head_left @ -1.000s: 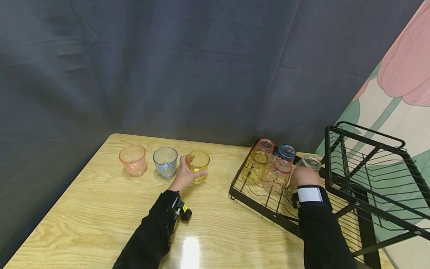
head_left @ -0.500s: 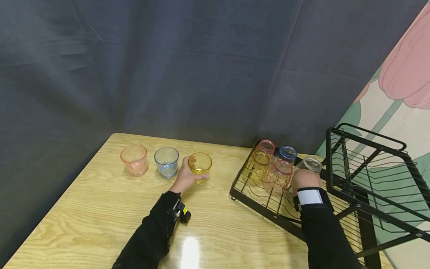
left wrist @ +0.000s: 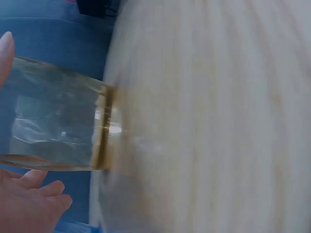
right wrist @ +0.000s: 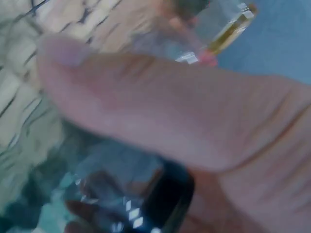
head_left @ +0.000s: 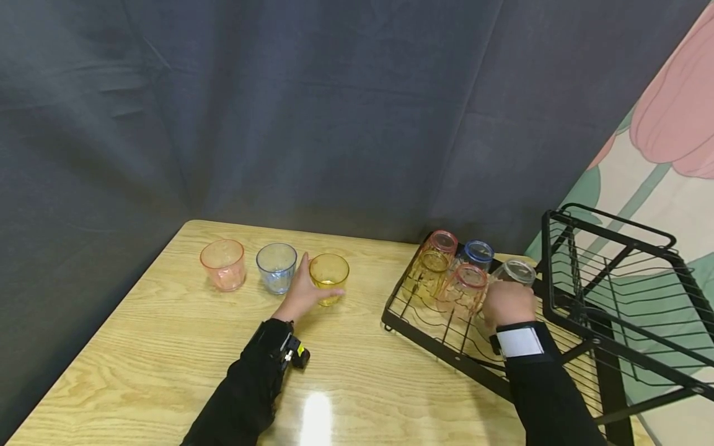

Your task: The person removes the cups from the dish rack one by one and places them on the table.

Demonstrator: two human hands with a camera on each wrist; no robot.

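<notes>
A yellow glass (head_left: 329, 272) stands upright on the wooden table. My left hand (head_left: 303, 291) is beside it with thumb and fingers spread; in the left wrist view a gap shows between the fingers (left wrist: 41, 189) and the glass. Left of that hand are an upright blue glass (head_left: 276, 268) and a pink glass (head_left: 223, 265). My right hand (head_left: 509, 303) holds a clear glass (head_left: 517, 271), bottom up, in the black rack (head_left: 424, 342). The right wrist view has the thumb (right wrist: 146, 107) across the front and fingers seen through the clear glass.
Upturned in the rack's left part are a yellow glass (head_left: 426, 272), pink glasses (head_left: 463, 288) and a blue-rimmed glass (head_left: 478, 253). A raised black wire shelf (head_left: 625, 291) stands at the right, close to my right forearm. A dark curtain (head_left: 334, 124) hangs behind the table.
My left hand has loosened from the yellow glass and shifted slightly left, fingers spreading away from it. My right hand has stayed at the clear glass, its wrist a little lower.
</notes>
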